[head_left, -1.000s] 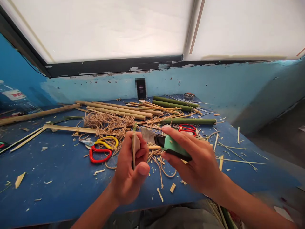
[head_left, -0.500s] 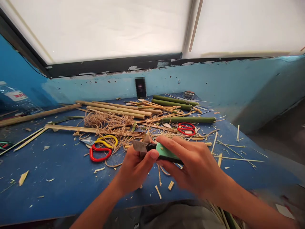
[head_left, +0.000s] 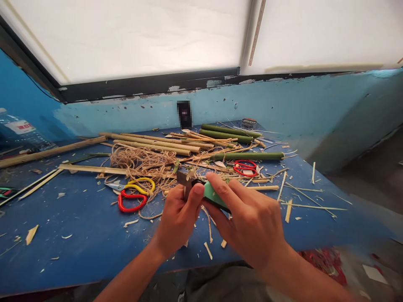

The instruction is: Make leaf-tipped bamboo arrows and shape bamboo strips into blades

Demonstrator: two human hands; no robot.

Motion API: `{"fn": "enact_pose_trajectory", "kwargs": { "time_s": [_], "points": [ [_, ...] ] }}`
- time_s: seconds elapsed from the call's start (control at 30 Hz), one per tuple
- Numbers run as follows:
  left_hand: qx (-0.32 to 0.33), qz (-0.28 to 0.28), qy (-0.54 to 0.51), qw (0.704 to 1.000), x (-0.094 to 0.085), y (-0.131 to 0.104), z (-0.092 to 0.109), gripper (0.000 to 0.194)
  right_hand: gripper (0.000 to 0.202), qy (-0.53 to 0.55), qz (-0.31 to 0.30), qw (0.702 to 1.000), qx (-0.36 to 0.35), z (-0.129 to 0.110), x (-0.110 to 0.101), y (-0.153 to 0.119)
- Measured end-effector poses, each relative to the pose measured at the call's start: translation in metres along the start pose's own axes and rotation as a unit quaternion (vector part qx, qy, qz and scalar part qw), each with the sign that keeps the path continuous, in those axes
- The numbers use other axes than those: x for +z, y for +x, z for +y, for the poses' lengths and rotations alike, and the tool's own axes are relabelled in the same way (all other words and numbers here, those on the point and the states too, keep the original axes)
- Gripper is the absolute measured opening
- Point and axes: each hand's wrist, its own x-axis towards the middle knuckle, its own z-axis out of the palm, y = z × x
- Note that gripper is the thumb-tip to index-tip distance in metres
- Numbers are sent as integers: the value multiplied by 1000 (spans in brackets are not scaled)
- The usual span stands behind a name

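In front of my chest, my right hand (head_left: 252,214) is closed round the green-and-black handle of a utility knife (head_left: 215,195), its blade pointing left. My left hand (head_left: 178,214) grips a small pale piece of bamboo (head_left: 191,175), largely hidden behind the blade and fingers. The left thumb presses against the black front end of the knife. To the left of the hands lie scissors with one yellow and one red handle (head_left: 132,206). Behind them spreads a tangle of brown twine (head_left: 141,159).
Tan bamboo sticks (head_left: 157,144) and green bamboo lengths (head_left: 248,156) lie across the back of the blue table (head_left: 88,243). Red-handled scissors (head_left: 245,167) rest beyond my right hand. A plastic bottle (head_left: 23,130) is at far left. Shavings and thin strips are scattered about.
The knife has tilted and shifted a little left and forward across the bamboo piece, with a pale curl now showing above the blade. Both hands keep their grip.
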Motion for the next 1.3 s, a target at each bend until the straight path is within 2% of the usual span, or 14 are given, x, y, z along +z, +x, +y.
{"fn": "enact_pose_trajectory", "kwargs": {
  "time_s": [0.1,0.23,0.3,0.43,0.53,0.63,0.7,0.77,0.83,0.9,0.93,1.03,1.2,1.3],
  "points": [
    [-10,55,-12,998,6,2,4,49,44,-14,-6,999,40,4,3,7],
    [18,122,-43,991,8,-3,10,43,47,-91,42,981,166,29,-3,29],
    [21,93,-91,991,6,-7,15,44,43,-111,-33,980,163,45,-2,40],
    [-4,38,-204,978,0,-16,25,32,34,-140,-237,960,53,68,23,50],
    [-20,66,-234,970,-6,-26,28,23,30,-135,-262,956,12,68,48,55],
    [-27,121,-218,968,-10,-40,27,24,33,-94,-243,965,-41,42,66,66],
    [-37,146,-203,968,-10,-51,27,26,31,-24,-247,961,-120,11,79,78],
    [-53,152,-196,967,-8,-60,29,26,21,55,-277,937,-207,-25,96,89],
    [-65,142,-200,967,-6,-67,32,27,20,101,-303,916,-242,-60,118,99],
    [-70,124,-209,968,-6,-72,35,27,30,114,-320,911,-233,-89,140,106],
    [-72,116,-216,967,-6,-73,36,27,23,117,-333,909,-222,-100,150,109],
    [-95,111,-238,960,-9,-78,37,27,25,120,-380,898,-187,-120,172,117],
    [-96,67,-243,963,-15,-85,36,27,30,158,-426,881,-135,-126,187,129],
    [-90,83,-225,967,-16,-87,38,27,34,194,-433,877,-78,-120,190,136]
  ]
}}
